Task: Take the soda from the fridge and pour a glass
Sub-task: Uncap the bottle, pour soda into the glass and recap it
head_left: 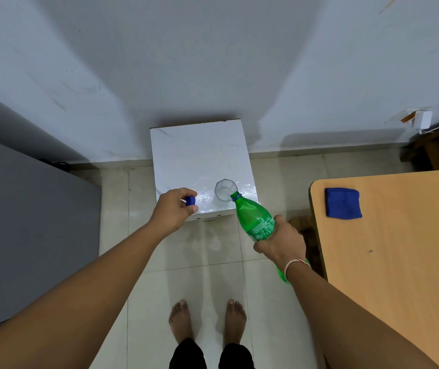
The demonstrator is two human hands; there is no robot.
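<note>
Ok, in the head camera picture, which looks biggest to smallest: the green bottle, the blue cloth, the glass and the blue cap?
1. Green bottle, though it is nearer the camera.
2. Blue cloth.
3. Glass.
4. Blue cap, partly hidden by the left hand.

Bare arms, no sleeves; thread bracelet (pixel 296 263) on right wrist; black trousers (pixel 211 355); bare feet (pixel 207 319).

1. The left arm reached forward, its left hand (pixel 174 213) curled shut around a blue bottle cap (pixel 191 201).
2. The right hand (pixel 282 242) gripped a green soda bottle (pixel 255 219), tilted forward; a thread bracelet (pixel 294 263) circled the wrist.
3. Bare feet (pixel 207 319) stood below.
</note>
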